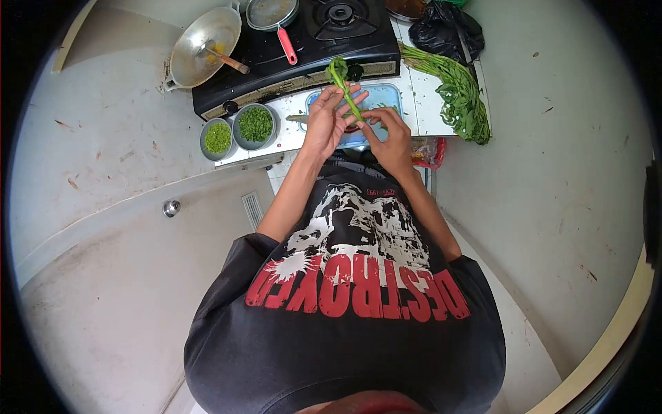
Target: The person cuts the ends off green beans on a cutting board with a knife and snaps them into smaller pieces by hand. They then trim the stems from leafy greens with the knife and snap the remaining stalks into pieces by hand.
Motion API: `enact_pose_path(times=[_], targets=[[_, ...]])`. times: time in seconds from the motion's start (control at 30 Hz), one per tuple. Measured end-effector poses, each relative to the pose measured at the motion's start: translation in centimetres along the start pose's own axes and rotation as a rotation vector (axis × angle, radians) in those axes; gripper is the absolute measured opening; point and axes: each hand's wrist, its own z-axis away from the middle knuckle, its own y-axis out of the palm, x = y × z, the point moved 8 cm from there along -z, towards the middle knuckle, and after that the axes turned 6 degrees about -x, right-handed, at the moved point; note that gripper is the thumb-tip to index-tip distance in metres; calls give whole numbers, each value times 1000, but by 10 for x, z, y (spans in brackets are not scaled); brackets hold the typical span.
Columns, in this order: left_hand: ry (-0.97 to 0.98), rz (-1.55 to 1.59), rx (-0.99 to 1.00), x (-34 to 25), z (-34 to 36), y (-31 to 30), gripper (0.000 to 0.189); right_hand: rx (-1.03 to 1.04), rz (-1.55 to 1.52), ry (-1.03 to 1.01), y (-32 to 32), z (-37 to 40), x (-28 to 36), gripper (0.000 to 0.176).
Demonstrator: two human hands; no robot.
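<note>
A green leafy vegetable stalk (351, 102) is raised over a light-blue tray or board (386, 94), its leafy end pointing up and away from me. My left hand (325, 124) has it between thumb and fingers, palm turned partly upward, with some fingers stretched out. Near the lower end, the fingertips of my right hand (392, 141) pinch the same stalk. Under my left hand, a grey knife-like blade (297, 119) sticks out at the board's left side; its handle is hidden. Small green scraps lie on the board.
Two bowls of chopped greens, one lighter (218, 138) and one darker (255, 125), stand left. Behind is a black gas stove (296, 76) with a wok (200, 52) and a red-handled pan (287, 47). At right lie long leafy greens (458, 96) and a black plastic bag (448, 31).
</note>
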Motion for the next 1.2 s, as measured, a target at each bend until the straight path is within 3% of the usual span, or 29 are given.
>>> enact_pose_path(times=[0.2,0.5,0.93,1.1,1.2], targets=[[22,71,-41,1,1,-7,15,-27,-59,130,7,4,-19,13],[38,-263,-182,4,1,-25,19,-9,-57,168,10,10,-28,11],[-47,-139,-241,26,-4,-45,26,-15,-6,-21,10,14,-11,9],[-23,-4,-349,26,-5,-57,25,-126,13,-56,-2,15,-4,7],[60,49,-302,13,-11,-71,22,-254,0,-3,-21,13,-16,9]])
